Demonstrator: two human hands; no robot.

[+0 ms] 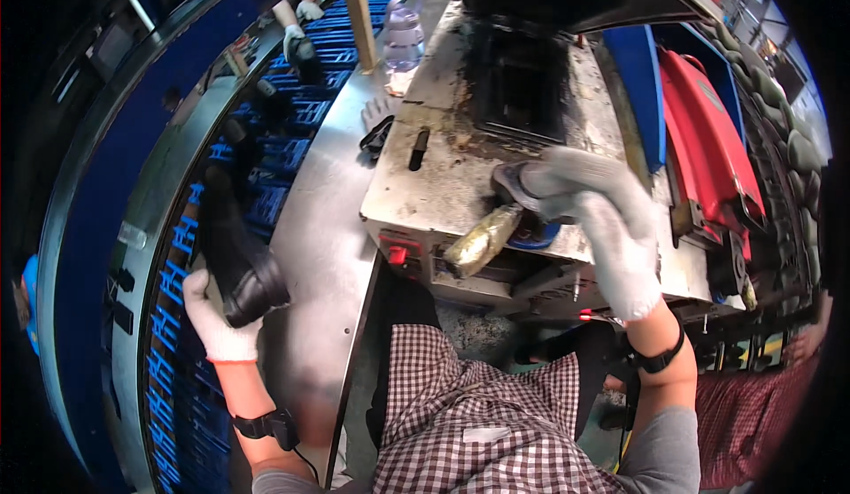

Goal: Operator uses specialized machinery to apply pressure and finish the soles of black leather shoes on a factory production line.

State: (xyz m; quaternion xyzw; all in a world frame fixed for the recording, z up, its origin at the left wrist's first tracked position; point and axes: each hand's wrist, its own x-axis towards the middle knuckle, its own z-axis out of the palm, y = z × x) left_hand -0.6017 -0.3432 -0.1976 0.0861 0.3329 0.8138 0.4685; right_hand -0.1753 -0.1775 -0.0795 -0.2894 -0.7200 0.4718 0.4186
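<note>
At the left, my left hand [221,326] in a white knit glove is wrapped round the toe end of a black boot [230,237], above the blue rack line. My right hand [602,215], in a greyish white glove and smeared by motion, is over the front of a worn metal machine [425,175]. Its fingers are closed on a dark, rounded sole-like piece [513,182]. Just below that piece juts a stubby yellowish wrapped bar [482,242]; I cannot tell whether the two are joined.
A blue slatted conveyor [177,299] carries more dark footwear. Beside it runs a steel ledge [323,255] with a grey glove [379,113] and a clear jug [404,34]. Dark soles [779,104] line a rack at the right, beyond a red cover [708,131]. Another person's gloved hand [292,41] is at the far conveyor.
</note>
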